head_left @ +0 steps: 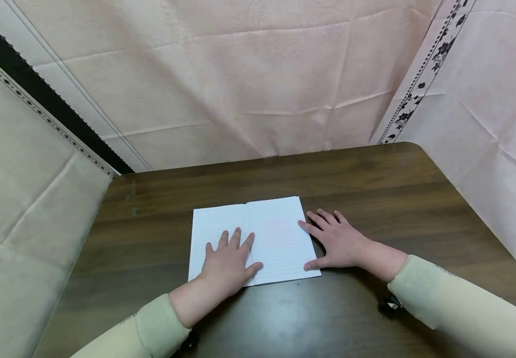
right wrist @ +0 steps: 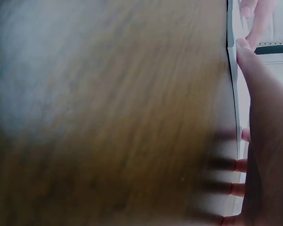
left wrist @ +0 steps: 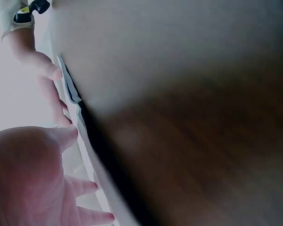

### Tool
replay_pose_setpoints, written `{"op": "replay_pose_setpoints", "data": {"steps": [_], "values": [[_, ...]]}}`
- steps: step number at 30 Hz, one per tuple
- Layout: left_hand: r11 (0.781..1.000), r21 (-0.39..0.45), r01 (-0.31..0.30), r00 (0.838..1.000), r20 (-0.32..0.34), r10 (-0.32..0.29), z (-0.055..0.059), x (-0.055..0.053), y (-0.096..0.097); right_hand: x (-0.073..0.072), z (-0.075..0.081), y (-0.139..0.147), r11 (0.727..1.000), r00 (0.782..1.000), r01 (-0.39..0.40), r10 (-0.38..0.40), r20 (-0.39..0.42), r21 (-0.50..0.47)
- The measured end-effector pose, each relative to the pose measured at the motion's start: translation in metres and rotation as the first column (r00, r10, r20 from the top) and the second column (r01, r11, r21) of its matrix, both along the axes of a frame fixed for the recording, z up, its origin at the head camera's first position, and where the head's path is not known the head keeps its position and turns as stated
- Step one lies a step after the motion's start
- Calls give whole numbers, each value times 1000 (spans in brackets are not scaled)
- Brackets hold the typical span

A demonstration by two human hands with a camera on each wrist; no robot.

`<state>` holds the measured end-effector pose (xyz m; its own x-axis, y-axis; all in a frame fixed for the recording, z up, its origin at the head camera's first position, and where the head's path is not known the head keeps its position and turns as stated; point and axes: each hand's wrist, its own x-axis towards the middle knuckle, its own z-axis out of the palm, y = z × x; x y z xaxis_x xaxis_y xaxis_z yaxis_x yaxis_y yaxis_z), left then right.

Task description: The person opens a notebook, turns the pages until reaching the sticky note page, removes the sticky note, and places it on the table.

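Note:
An open notebook [head_left: 277, 238] with faintly ruled white pages lies flat, its fold running down between the two pages. My left hand [head_left: 225, 266] rests on the left page with fingers spread, the thumb reaching past the fold onto the right page. At the notebook's right edge is my right hand [head_left: 340, 243], fingers spread; its thumb and index fingertip touch the right page while the other fingers lie beyond the edge. In the left wrist view the notebook [left wrist: 85, 136] appears edge-on beneath the left fingers. The right wrist view shows the right thumb [right wrist: 247, 54] at the page edge.
The notebook lies on a dark brown wooden table [head_left: 150, 238] with rounded far corners. Pale cloth [head_left: 249, 84] hangs behind it and along both sides, with a patterned border strip [head_left: 423, 84] at right. Black devices sit under both sleeve cuffs.

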<state>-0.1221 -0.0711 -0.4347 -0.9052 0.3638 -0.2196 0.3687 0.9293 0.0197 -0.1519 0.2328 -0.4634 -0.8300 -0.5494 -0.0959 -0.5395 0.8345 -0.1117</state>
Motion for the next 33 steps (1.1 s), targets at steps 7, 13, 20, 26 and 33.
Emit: {"op": "replay_pose_setpoints", "data": {"steps": [7,13,20,26,33], "values": [[999,36,-24,997,70,22,-2,-1,-3,0,2,-1,1000,1000,1,-1,-6,1],[999,47,-28,996,87,24,-2,-3,-4,0,4,1,1000,1000,-2,2,4,-9],[999,42,-25,997,79,21,-4,-2,-3,-1,8,4,1000,999,-12,13,41,-6],[999,46,-26,997,77,23,-3,-2,-3,-4,9,5,1000,997,-19,19,78,2],[999,37,-26,997,76,23,-4,-2,-4,-4,7,3,1000,999,-14,14,48,-10]]}}
